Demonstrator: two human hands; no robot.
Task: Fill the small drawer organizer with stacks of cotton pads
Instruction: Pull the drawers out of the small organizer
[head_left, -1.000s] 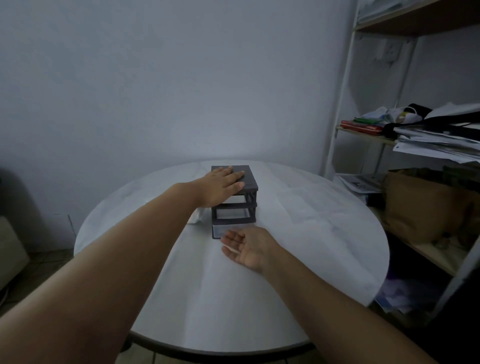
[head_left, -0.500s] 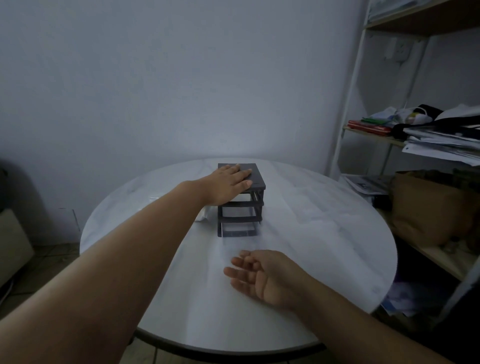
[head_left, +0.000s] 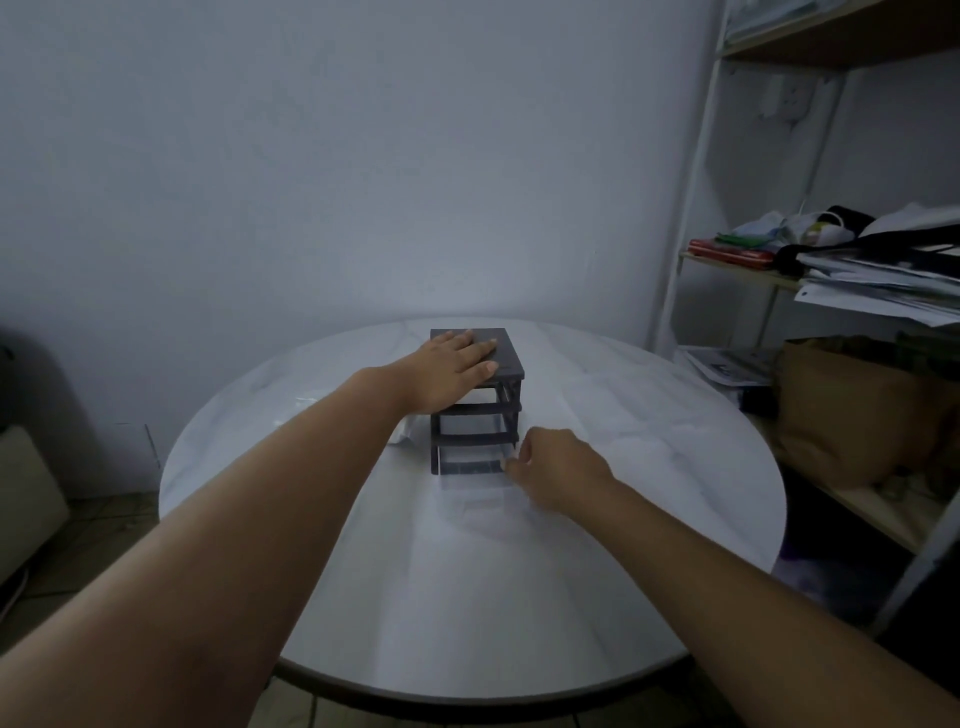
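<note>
On the counter (head_left: 649, 467), centre: the dark drawer organizer (head_left: 506, 358) stands upright, well back from the near edge.
Left hand (head_left: 449, 371): laid flat with straight fingers on the organizer's top, pressing it down.
Right hand (head_left: 553, 475): fingers curled at the right front corner of the clear bottom drawer (head_left: 470, 470), seemingly pinching it; dim light blurs the exact contact.
Cotton pads: a white packet (head_left: 408, 436) beside the organizer, just behind the left wrist, probably holds them; it is mostly hidden.
Risk, skewed pull: tugging from one corner could twist the drawer in its frame and jam it.
Risk, overpull: a hard tug could bring the light drawer clean out onto the counter.
Risk, sliding: if the left palm eases off, the whole frame may skid or tip forward with the pull.
Risk, reach: the left forearm covers the packet, so fetching pads likely means letting go of the frame.
</note>
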